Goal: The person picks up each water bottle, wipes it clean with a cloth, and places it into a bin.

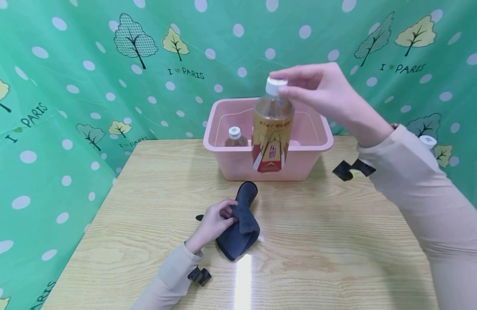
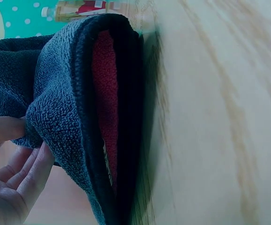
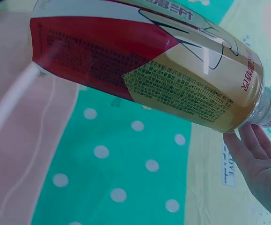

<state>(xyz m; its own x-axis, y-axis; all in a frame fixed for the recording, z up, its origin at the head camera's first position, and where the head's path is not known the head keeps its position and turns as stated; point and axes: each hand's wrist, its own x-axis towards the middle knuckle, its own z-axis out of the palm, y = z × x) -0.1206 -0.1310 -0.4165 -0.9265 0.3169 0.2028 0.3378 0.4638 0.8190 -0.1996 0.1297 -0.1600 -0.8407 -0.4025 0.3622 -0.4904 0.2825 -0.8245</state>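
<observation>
My right hand grips the white cap of a tea bottle with a gold and red label. The bottle hangs upright in the air before a pink plastic bin. In the right wrist view the tea bottle lies across the picture, with fingertips at its neck. On the table, my left hand pinches a fold of a dark grey cloth with black edging. The left wrist view shows the cloth bunched between thumb and fingers, and a pinkish-red underside.
A second bottle with a white cap stands inside the bin. Another white bottle cap shows behind my right sleeve. The wooden table reaches back to a green dotted curtain.
</observation>
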